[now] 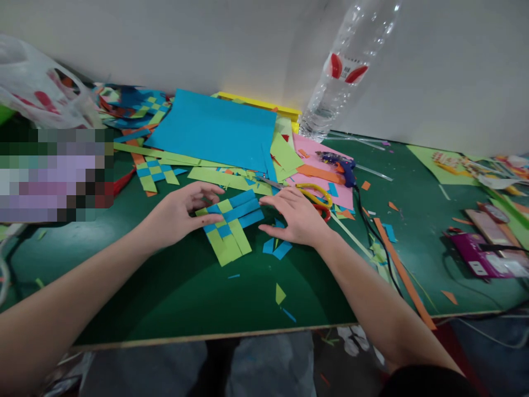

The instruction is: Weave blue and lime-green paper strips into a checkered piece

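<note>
A woven piece of blue and green paper strips lies in front of me, tilted, with loose strip ends on its right and lower sides. My left hand holds its left edge, thumb on top and fingers curled behind. My right hand is at the right ends of the blue strips, thumb and fingers apart, the index fingertip at or very near a strip. Small blue paper scraps lie below that hand. Scissors with yellow and red handles rest just behind it, partly hidden by the hand.
A blue sheet lies on mixed paper at the back. A tall clear bottle stands behind a blue glue gun, whose black cord runs to the front right. A purple box sits right; a plastic bag is left.
</note>
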Tool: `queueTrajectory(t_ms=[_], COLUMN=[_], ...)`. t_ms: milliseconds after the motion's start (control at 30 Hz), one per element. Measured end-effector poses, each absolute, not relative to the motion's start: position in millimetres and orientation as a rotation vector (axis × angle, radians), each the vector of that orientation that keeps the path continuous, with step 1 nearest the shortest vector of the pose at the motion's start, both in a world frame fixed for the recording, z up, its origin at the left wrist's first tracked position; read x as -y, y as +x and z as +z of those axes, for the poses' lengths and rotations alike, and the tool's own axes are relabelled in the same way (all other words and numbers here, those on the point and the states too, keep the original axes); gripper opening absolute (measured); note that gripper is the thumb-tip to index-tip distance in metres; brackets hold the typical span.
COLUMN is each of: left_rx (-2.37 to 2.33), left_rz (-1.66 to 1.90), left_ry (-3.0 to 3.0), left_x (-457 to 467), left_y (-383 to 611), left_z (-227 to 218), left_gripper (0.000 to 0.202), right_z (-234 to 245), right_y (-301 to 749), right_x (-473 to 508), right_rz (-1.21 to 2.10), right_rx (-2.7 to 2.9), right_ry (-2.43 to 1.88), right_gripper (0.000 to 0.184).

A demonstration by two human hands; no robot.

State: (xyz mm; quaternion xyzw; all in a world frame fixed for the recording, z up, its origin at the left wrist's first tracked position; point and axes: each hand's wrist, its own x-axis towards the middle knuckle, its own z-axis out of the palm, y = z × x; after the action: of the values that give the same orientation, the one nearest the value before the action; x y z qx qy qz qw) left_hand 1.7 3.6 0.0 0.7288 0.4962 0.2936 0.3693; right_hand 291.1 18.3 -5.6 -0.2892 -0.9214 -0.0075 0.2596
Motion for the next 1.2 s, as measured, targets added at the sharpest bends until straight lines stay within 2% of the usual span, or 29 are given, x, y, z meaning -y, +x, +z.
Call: queueTrajectory(t_ms=[100, 233, 400, 567, 800, 1000, 1200], left_rx=[-1.325, -1.401, -1.423, -1.440, -1.516, -1.495, -1.520], left_rz=[0.788, 0.807, 0.862, 0.996, 1.104, 1.199, 1.248], left_ry=[1.852, 1.873, 1.783, 1.656, 1.582, 1.530, 1.499], left_x=[-4.4, -7.2, -7.6, -8.7, -10.7, -13.1, -12.7], left_y=[1.2, -3.1, -4.5, -0.8, 0.5, -1.3, -3.2], left_z=[4.1, 2.2, 1.8, -1.5, -2.9, -6.7, -6.7], left_gripper=[0.041, 0.041, 0.040, 0.040, 0.040, 0.040, 0.038], right_z=[-7.9, -9.8, -5.6, 2.1, 6.8, 4.2, 1.0], right_y=[291.8, 291.9, 288.4, 281.7, 277.0, 279.0, 278.3], right_x=[-20.0, -23.9, -20.2, -8.5, -1.8, -2.8, -0.6], right_rz=[-0.016, -0.131, -0.189, 0.215, 0.688, 0.825, 0.793], right_rx=[2.527, 2.522, 2.434, 2.273, 2.302, 2.317, 2.369], right_ry=[-0.761, -0.767, -0.780, -0.595, -0.512, -0.550, -0.746], right_gripper=[0.042, 0.026, 0.027, 0.014, 0.016, 0.024, 0.021])
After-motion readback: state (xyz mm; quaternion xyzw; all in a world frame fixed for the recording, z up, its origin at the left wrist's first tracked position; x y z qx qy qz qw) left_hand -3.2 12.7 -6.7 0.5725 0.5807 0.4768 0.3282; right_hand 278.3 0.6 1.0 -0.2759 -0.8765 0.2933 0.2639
